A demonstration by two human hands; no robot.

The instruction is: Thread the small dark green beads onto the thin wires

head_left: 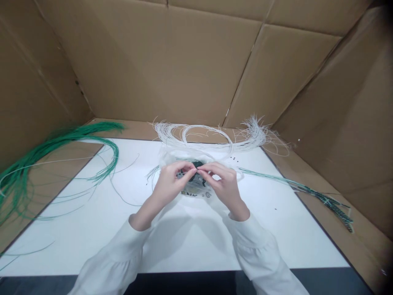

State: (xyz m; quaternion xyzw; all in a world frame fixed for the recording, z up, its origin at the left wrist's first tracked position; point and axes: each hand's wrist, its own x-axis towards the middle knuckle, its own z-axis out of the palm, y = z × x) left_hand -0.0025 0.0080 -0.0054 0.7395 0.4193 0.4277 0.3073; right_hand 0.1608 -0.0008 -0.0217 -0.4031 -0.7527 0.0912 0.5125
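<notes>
My left hand (173, 178) and my right hand (222, 180) meet at the fingertips over the middle of the white table. Each is closed in a pinch, thumb against forefinger. Whatever sits between the fingertips is too small to make out. Just beneath the hands lies a clear plastic bag (196, 190) with dark lettering, partly covered by them. Small dark green or black pieces (198, 164), perhaps beads, show in the bag. A few thin green strands (152, 173) stick out to the left of my left hand.
A large bundle of green strands (61, 143) spreads over the left side. Coiled white strands (208, 139) lie along the back. At right, thin strands with dark, bead-like ends (334, 207) cross the table edge. Tiny dark bits (233, 158) dot the table. Cardboard walls (172, 61) enclose the back and sides.
</notes>
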